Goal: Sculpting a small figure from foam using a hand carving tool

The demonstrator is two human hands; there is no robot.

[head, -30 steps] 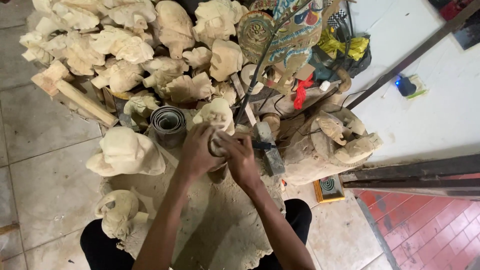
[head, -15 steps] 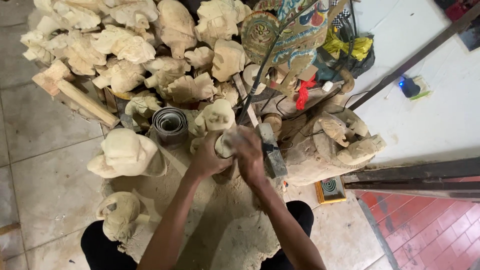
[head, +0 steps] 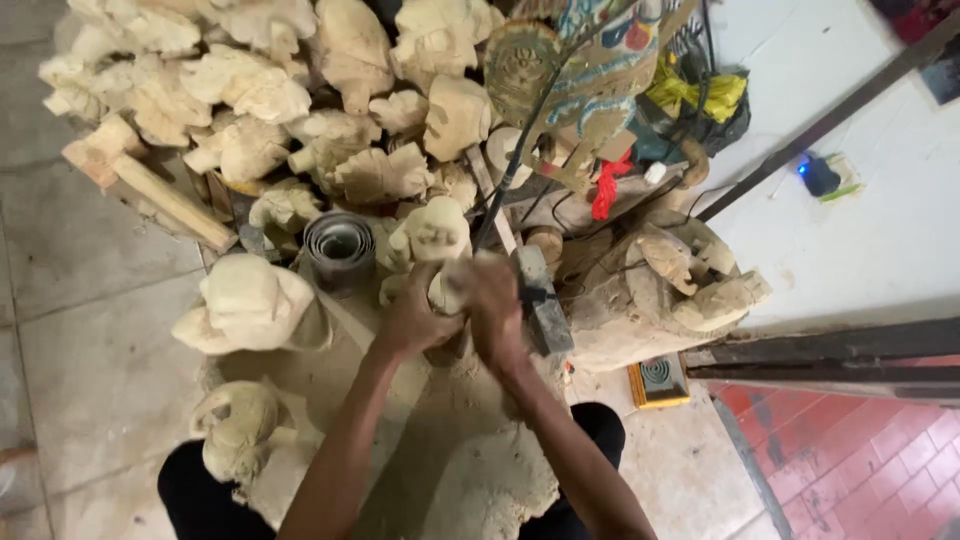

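Note:
My left hand (head: 412,318) and my right hand (head: 494,308) are closed together around a small pale wooden carving (head: 446,290) held over my lap. The right hand is blurred, and whether it also holds a tool is hidden. Just beyond the hands stands a pale carved wooden head (head: 432,232). A grey metal block (head: 540,300) lies right of my right hand. Pale wood dust (head: 470,470) covers the floor between my knees.
A large heap of unfinished pale wood carvings (head: 260,90) fills the back. A carved head (head: 250,305) and a smaller one (head: 238,430) lie at left. A roll of grey sandpaper (head: 340,245), a wooden stump with carvings (head: 670,280), a painted puppet (head: 590,70) and a white wall (head: 880,230) surround me.
Both hands stayed clasped on the small carving and shifted slightly up toward the standing carved head; the right hand shows motion blur.

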